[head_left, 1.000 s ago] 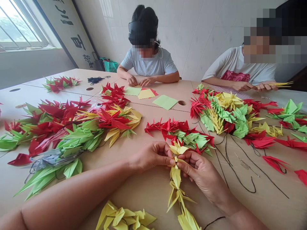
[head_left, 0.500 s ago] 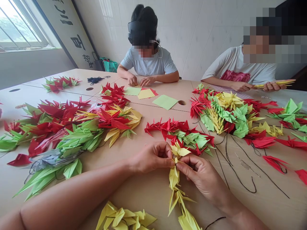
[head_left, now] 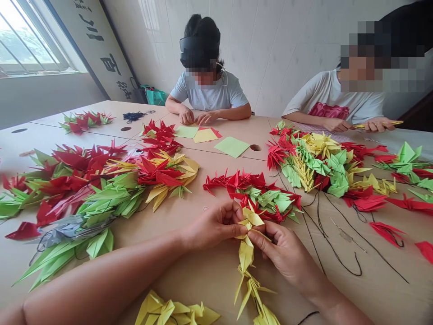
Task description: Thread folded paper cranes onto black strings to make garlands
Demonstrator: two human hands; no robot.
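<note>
Between my fingers is a yellow origami crane (head_left: 251, 218), at the top of a string of yellow paper cranes (head_left: 246, 253) that trails down toward the table's near edge. My left hand (head_left: 216, 224) pinches the crane from the left, thumb against forefinger. From the right, my right hand (head_left: 280, 243) pinches the same crane with thumb and fingertips. A black cord (head_left: 308, 316) shows near the lower end of the string. Left of it lie more yellow folded cranes (head_left: 176, 311). Just beyond my hands rests a red and green crane string (head_left: 253, 194).
A large heap of red, green and yellow cranes (head_left: 91, 180) covers the left side; another pile (head_left: 318, 155) lies right, with loose black cords (head_left: 338, 248). Square paper sheets (head_left: 232, 146) lie mid-table. Two people sit opposite, one (head_left: 206, 95) folding paper, the other (head_left: 324, 101) holding yellow pieces.
The yellow crane between my fingers has turned a little and its wings sit differently. My hands have barely moved. The person at right has lowered the yellow pieces slightly.
</note>
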